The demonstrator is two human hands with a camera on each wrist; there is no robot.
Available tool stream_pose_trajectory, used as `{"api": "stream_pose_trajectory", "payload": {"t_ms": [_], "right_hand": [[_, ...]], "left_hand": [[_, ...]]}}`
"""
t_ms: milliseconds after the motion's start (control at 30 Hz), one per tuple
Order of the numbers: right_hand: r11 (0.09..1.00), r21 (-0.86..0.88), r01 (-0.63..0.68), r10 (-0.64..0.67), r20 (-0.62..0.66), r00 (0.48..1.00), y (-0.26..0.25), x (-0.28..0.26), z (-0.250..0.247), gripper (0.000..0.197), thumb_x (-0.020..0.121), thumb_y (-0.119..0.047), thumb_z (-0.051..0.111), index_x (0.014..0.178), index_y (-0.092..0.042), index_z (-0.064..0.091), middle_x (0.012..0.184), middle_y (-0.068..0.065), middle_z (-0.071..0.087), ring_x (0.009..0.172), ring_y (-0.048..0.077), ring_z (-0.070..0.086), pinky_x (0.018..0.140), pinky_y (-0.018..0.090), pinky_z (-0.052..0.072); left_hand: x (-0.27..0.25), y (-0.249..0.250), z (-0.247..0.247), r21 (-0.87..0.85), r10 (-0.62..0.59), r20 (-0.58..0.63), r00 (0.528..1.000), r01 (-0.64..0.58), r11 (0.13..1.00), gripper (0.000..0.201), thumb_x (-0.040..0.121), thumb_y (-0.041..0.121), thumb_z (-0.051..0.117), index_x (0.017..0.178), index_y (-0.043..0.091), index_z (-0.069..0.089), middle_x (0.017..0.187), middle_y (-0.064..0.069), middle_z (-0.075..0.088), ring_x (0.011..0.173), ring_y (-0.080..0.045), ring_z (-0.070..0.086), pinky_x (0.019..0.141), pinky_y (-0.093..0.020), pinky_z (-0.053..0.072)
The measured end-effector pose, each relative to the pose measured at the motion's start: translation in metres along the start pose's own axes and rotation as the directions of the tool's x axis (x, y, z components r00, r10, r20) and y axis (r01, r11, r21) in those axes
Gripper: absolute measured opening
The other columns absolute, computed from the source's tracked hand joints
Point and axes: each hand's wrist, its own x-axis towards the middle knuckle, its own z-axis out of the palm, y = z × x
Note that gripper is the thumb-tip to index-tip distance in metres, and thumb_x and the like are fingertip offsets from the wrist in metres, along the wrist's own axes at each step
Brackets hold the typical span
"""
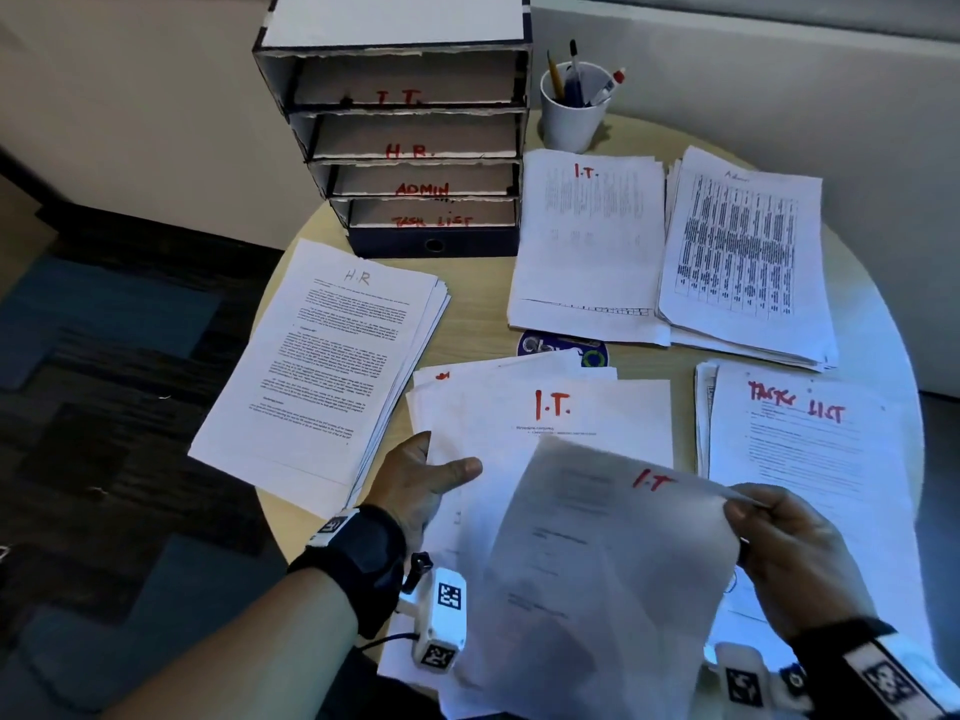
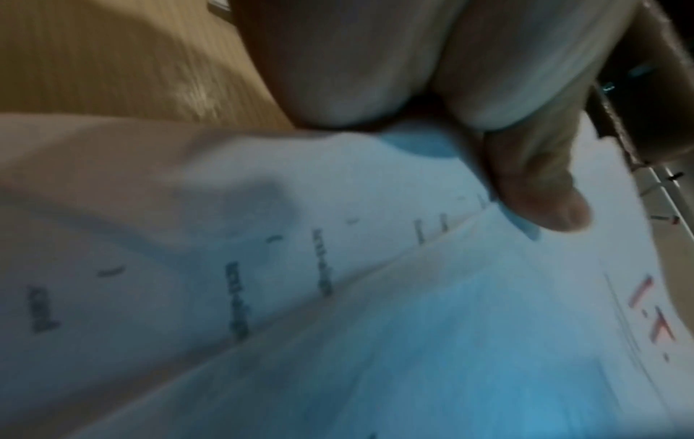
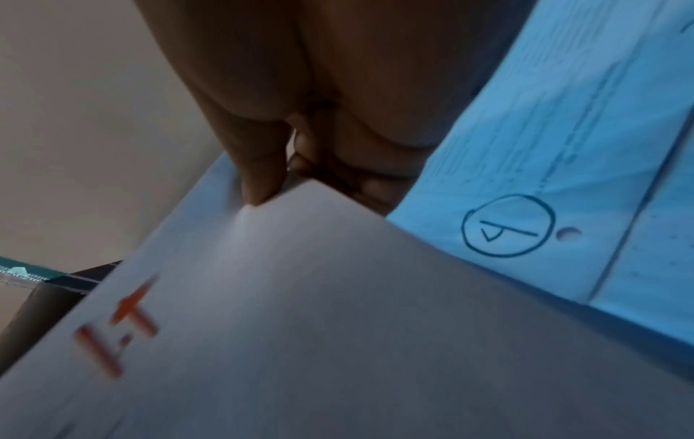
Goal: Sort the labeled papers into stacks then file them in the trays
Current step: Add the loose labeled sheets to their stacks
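Observation:
My right hand [image 1: 737, 504] pinches the top right corner of a loose sheet marked I.T. [image 1: 613, 553], lifted and curved above the table's near edge; the wrist view shows the thumb [image 3: 259, 178] on that sheet [image 3: 300, 326]. My left hand [image 1: 447, 470] grips the left edge of the unsorted pile [image 1: 550, 407], whose top sheet also reads I.T.; its thumb [image 2: 540, 202] lies on top and the fingers are hidden beneath. Sorted stacks lie around: H.R. [image 1: 322, 366], I.T. [image 1: 587, 241], Admin [image 1: 743, 252], Task List [image 1: 800, 439]. The labelled tray tower [image 1: 415, 148] stands at the back.
A white cup of pens [image 1: 571, 111] stands right of the trays. A round blue sticker or disc [image 1: 561, 348] peeks out behind the unsorted pile. The round wooden table [image 1: 478, 304] ends close on the left, with dark patterned carpet [image 1: 104, 407] below. A wall runs behind.

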Motion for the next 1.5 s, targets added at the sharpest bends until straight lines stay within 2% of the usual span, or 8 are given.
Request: {"api": "stream_pose_trajectory", "payload": {"t_ms": [67,167,467,600,833,967,1333,1500], "right_hand": [[0.999,-0.019,-0.026,0.027,0.048,0.998,-0.001,0.003,0.007,0.05,0.053,-0.044,0.089,0.083,-0.01,0.068,0.086,0.016,0.068,0.079,0.03,0.059,0.076,0.046,0.044],[1.0,-0.019,-0.018,0.02,0.111,0.994,0.001,0.008,0.027,0.008,0.08,-0.002,0.072,0.081,-0.001,0.064,0.119,-0.002,0.069,0.111,0.024,0.065,0.098,0.049,0.048],[0.993,-0.109,-0.054,0.064,0.091,0.994,0.006,0.025,0.059,0.009,0.078,-0.001,0.073,0.081,-0.01,0.071,0.143,-0.004,0.053,0.122,0.019,0.057,0.101,0.047,0.047],[0.987,-0.139,-0.079,0.091,0.084,0.992,0.0,0.023,0.057,0.006,0.084,0.0,0.069,0.085,-0.006,0.068,0.096,0.021,0.072,0.083,0.034,0.067,0.073,0.04,0.051],[0.999,0.031,-0.038,0.031,0.181,0.983,-0.025,-0.006,0.035,0.021,0.083,0.022,0.051,0.087,0.001,0.055,0.054,0.005,0.062,0.046,0.011,0.057,0.046,0.017,0.045],[0.967,0.22,-0.126,0.019,0.434,0.901,-0.025,-0.023,0.015,0.073,0.066,0.032,0.054,0.127,-0.008,0.053,0.095,0.023,0.072,0.086,0.035,0.07,0.074,0.036,0.06],[0.989,-0.124,0.083,-0.061,0.176,0.982,-0.006,-0.013,0.035,0.028,0.077,0.001,0.071,0.095,-0.02,0.078,0.096,0.006,0.077,0.095,0.02,0.071,0.09,0.043,0.052],[1.0,0.007,0.009,-0.009,-0.021,1.0,0.003,-0.013,0.036,0.047,0.063,-0.038,0.086,0.096,-0.008,0.072,0.098,0.021,0.073,0.081,0.027,0.07,0.074,0.038,0.057]], "left_hand": [[-0.003,0.001,-0.003,0.0,0.0,0.081,0.997,0.0,1.0,0.049,0.059,0.01,0.087,0.106,0.003,0.073,0.111,-0.015,0.074,0.11,-0.039,0.066,0.1,-0.048,0.05],[-0.006,0.002,-0.004,-0.027,-0.036,0.215,0.976,0.042,0.999,0.056,0.06,0.009,0.088,0.112,-0.001,0.07,0.118,-0.024,0.069,0.112,-0.044,0.064,0.103,-0.058,0.045],[-0.011,0.014,-0.009,-0.038,-0.106,0.392,0.914,0.131,0.991,0.066,0.062,0.004,0.088,0.121,-0.012,0.061,0.124,-0.035,0.061,0.115,-0.059,0.055,0.098,-0.068,0.044],[-0.015,0.018,-0.012,-0.016,-0.117,0.455,0.883,0.14,0.99,0.07,0.058,0.006,0.092,0.119,-0.011,0.064,0.122,-0.033,0.063,0.109,-0.047,0.063,0.095,-0.056,0.051],[0.0,0.009,-0.026,-0.152,-0.076,0.129,0.989,0.095,0.984,0.025,0.083,0.017,0.075,0.104,0.004,0.075,0.108,-0.023,0.072,0.089,-0.035,0.069,0.078,-0.046,0.059],[0.007,0.006,-0.024,-0.079,-0.028,0.014,1.0,0.029,0.996,0.026,0.101,0.004,0.047,0.112,0.015,0.068,0.104,-0.011,0.075,0.093,-0.033,0.068,0.091,-0.053,0.053],[-0.037,0.012,0.012,0.153,-0.155,0.435,0.887,0.096,0.983,0.031,0.09,0.004,0.066,0.12,-0.005,0.065,0.123,-0.026,0.065,0.113,-0.046,0.061,0.098,-0.052,0.051],[-0.034,0.002,0.016,-0.001,-0.292,0.306,0.906,0.307,0.952,0.046,0.093,0.042,0.056,0.125,0.01,0.065,0.122,-0.016,0.069,0.113,-0.038,0.062,0.1,-0.052,0.049]]}}
